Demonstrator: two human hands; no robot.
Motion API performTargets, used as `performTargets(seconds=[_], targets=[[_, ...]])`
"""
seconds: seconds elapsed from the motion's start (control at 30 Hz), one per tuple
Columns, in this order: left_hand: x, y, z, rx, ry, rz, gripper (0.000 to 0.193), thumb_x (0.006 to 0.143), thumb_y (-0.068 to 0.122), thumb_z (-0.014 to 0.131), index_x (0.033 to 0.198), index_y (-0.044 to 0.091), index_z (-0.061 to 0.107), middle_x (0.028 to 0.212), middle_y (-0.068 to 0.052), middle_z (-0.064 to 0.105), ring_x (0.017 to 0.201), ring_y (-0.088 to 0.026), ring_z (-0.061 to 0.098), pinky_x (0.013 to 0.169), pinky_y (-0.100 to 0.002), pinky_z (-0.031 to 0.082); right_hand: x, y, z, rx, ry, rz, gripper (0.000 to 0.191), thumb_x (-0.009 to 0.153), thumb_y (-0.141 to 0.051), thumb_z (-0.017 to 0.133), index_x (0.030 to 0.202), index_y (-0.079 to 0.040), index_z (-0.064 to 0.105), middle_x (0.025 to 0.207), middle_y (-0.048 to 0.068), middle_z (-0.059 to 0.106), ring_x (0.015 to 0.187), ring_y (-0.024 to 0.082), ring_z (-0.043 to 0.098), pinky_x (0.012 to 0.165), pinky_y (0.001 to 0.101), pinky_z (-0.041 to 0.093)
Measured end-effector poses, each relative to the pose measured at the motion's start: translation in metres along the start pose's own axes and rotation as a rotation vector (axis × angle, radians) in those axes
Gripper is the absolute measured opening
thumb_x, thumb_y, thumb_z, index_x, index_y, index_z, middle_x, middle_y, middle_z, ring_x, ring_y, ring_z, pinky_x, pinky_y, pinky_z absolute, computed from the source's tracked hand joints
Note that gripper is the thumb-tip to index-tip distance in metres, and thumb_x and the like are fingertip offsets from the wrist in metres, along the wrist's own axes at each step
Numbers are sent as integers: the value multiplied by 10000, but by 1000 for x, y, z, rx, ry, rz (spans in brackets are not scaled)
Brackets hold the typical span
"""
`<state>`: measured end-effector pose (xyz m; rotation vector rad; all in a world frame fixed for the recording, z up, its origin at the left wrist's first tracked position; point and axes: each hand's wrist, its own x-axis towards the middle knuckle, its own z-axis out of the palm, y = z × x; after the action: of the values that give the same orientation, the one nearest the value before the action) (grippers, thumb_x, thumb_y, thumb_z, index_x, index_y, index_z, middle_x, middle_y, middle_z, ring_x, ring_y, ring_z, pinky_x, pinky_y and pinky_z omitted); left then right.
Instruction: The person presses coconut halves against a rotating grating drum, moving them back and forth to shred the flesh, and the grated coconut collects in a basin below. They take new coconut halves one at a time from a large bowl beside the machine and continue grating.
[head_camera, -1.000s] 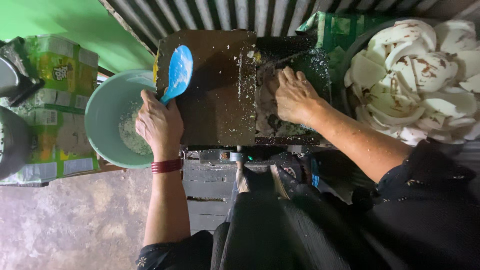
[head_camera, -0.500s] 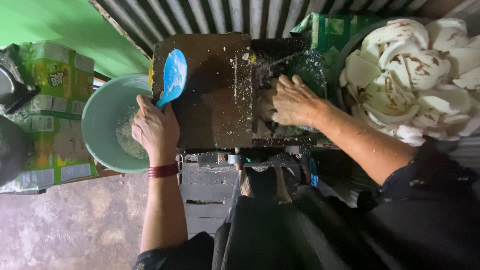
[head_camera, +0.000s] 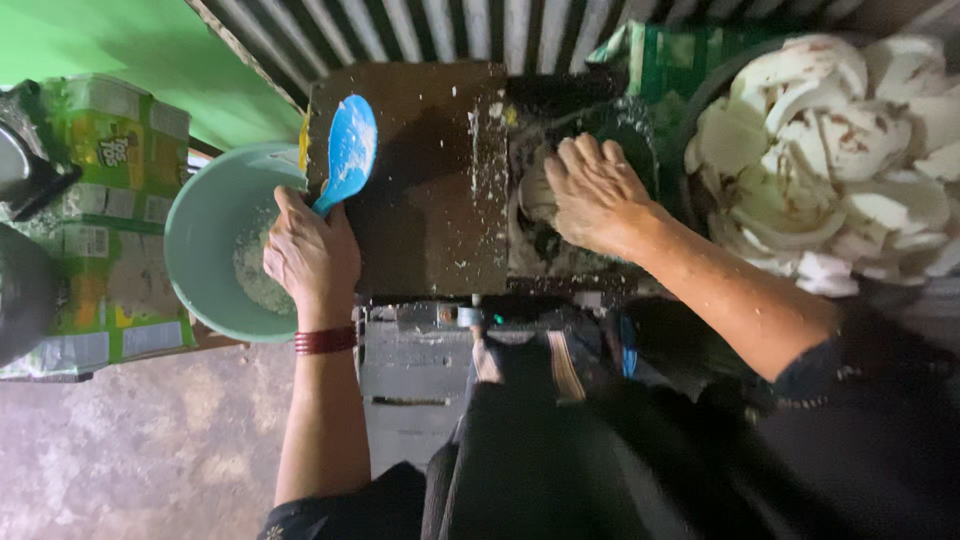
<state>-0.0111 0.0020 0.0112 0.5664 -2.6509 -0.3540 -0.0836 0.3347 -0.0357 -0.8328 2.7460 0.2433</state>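
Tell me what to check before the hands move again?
1. Left hand grips the blue spoon: ok.
2. Bowl sits under the spoon side, with white shreds inside: ok.
3. Right hand presses a white piece into the machine: ok.
4. Right fingers clear of moving parts: cannot tell, the opening is hidden.
5. White pieces piled beside the right hand: ok.

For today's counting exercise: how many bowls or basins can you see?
2. A green bowl sits at left, under the left hand; a dark basin of white pieces is at right. Others may be hidden.
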Motion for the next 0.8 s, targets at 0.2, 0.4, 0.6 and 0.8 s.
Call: performTargets(seconds=[0.2, 0.4, 0.6, 0.8], targets=[[-3, 0, -1, -20, -41, -27, 366, 983, 333, 729, 1032, 17, 551, 890, -249, 721, 843, -483, 684, 725, -570, 488, 8, 2, -15, -100, 164, -176, 440, 780, -260, 597, 1028, 92, 687, 1462, 323, 392, 1409, 451, 326, 1140, 617, 298], [-3, 1, -1, -31, -67, -59, 355, 1034, 353, 704, 1048, 31, 557, 909, -247, 720, 865, -472, 685, 746, -561, 489, 14, -13, -18, -234, -383, -214, 360, 863, -267, 598, 1059, -34, 790, 1517, 369, 346, 1523, 534, 143, 1239, 664, 148], [-2, -2, 2, -28, -30, -10, 378, 987, 359, 701, 1060, 16, 557, 889, -247, 719, 836, -474, 686, 732, -556, 491, 15, -24, -21, 73, -123, -90, 665, 877, -126, 540, 1523, 9, 459, 1536, 274, 386, 1419, 458, 361, 1151, 613, 346], [0, -3, 4, 5, -52, -56, 395, 1015, 390, 688, 1048, 17, 564, 854, -253, 712, 843, -478, 683, 736, -559, 491, 30, -32, 6, 6, -165, -40, 642, 933, -150, 462, 1538, 38, 358, 1618, 292, 208, 1504, 422, 242, 1228, 594, 211]])
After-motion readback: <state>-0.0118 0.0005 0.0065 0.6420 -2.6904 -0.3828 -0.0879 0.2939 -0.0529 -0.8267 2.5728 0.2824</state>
